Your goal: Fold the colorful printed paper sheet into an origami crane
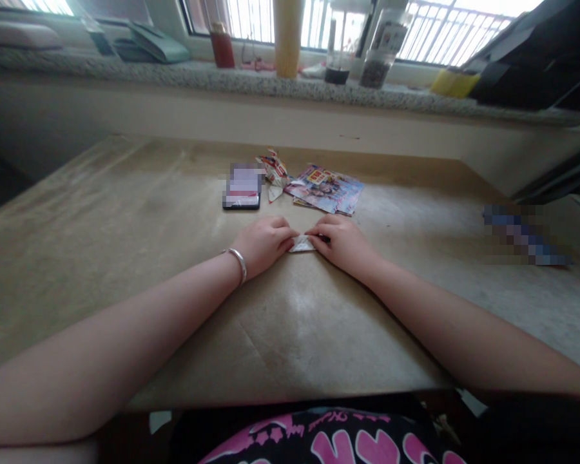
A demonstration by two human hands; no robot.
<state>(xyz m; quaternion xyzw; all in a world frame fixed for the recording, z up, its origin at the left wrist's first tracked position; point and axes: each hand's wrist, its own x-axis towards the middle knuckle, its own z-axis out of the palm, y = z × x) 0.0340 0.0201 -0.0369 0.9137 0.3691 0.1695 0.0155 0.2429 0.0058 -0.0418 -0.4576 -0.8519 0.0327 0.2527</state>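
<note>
The left hand point(263, 243) and right hand point(343, 243) sit together, fingertips pinching a small folded white paper piece point(302, 245) against a tan tabletop point(125, 219). Just beyond the grip lie a black smartphone point(242, 190), a folded red-and-white paper figure point(274, 173) and glossy printed paper sheets point(325, 189).

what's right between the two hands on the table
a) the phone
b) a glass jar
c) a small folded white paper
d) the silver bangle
C, the small folded white paper lies between the fingertips of the left hand and the right hand.
</note>
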